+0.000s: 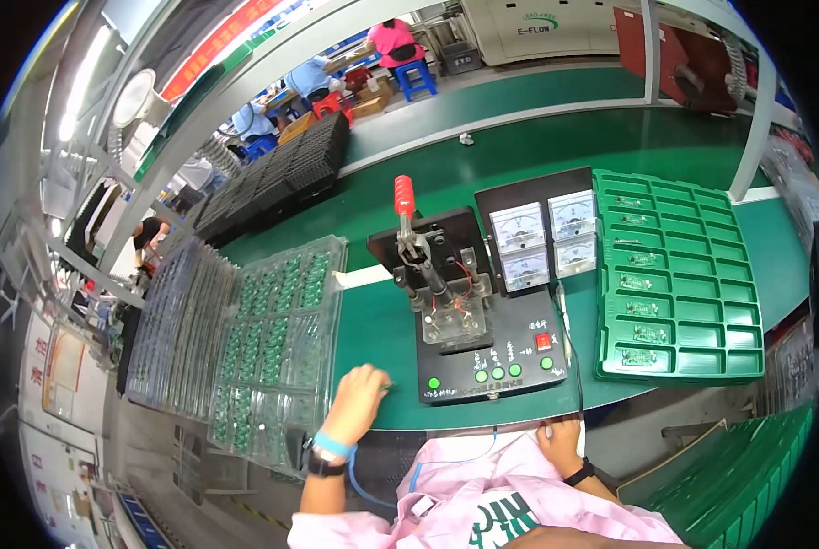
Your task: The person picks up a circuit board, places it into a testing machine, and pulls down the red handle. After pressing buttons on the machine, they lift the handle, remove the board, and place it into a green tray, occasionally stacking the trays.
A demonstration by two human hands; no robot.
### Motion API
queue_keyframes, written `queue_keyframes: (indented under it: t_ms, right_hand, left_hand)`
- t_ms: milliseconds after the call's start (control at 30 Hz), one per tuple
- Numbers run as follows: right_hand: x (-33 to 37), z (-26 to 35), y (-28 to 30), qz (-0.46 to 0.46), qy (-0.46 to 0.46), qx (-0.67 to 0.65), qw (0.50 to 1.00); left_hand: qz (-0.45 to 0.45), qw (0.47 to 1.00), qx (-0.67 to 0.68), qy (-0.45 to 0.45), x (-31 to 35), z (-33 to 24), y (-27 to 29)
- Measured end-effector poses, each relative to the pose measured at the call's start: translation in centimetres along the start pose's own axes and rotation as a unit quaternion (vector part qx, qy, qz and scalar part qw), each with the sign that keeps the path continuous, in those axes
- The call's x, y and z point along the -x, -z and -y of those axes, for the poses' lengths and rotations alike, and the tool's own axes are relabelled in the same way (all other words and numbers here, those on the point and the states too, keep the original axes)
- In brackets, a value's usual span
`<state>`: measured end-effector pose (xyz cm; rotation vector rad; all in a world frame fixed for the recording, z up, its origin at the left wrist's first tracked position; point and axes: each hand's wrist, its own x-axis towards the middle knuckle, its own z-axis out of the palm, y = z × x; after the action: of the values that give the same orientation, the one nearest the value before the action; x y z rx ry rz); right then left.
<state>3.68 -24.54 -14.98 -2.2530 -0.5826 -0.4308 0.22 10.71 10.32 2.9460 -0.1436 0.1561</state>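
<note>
My left hand (357,403) is over the table's front edge, left of a black test fixture (492,366). Its fingers are pinched on what looks like a small green circuit board (386,382), mostly hidden by the fingertips. A blue wrist strap with a cord and a dark watch are on that wrist. My right hand (560,443) rests at the front edge below the fixture, fingers apart and nothing visible in them. The fixture has a red-handled toggle clamp (404,197) standing upright over a clear plate (455,322), with several green buttons and a red switch in front.
Clear trays of green circuit boards (277,339) lie at left, beside a stack of clear trays (179,325). A green compartment tray (679,274) at right has boards in its left column. Panel meters (545,240) stand behind the fixture; a dark cable hangs beside it. Other people sit farther back.
</note>
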Motion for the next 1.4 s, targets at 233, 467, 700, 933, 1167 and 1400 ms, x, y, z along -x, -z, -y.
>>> queue_keyframes:
  t_ms: [233, 467, 700, 933, 1167, 1400]
  right_hand:
    - [0.0, 0.6, 1.2, 0.004, -0.020, -0.023, 1.000]
    - [-3.7, 6.5, 10.4, -0.102, -0.080, -0.229, 0.965]
    - [-9.7, 11.8, 14.6, -0.111, 0.025, -0.346, 0.931]
    - [-8.0, 12.1, 14.6, -0.129, -0.047, -0.503, 0.853]
    - [-8.8, 13.3, 15.7, -0.096, -0.121, -0.867, 0.473]
    - [-8.9, 14.2, 18.8, 0.034, 0.009, -0.990, -0.139]
  left_hand:
    - [-0.017, 1.000, -0.018, -0.008, -4.8, 0.9, -1.7]
    - [0.166, 0.898, 0.402, 0.070, 1.3, -6.6, 0.3]
    - [0.404, 0.707, 0.565, -0.135, 1.3, -17.7, -16.0]
    - [0.368, 0.647, 0.646, -0.169, 0.2, -22.3, -19.5]
    - [0.419, 0.609, 0.642, -0.203, 2.2, -22.5, -23.9]
    - [0.516, 0.591, 0.572, -0.241, -1.2, -23.9, -16.8]
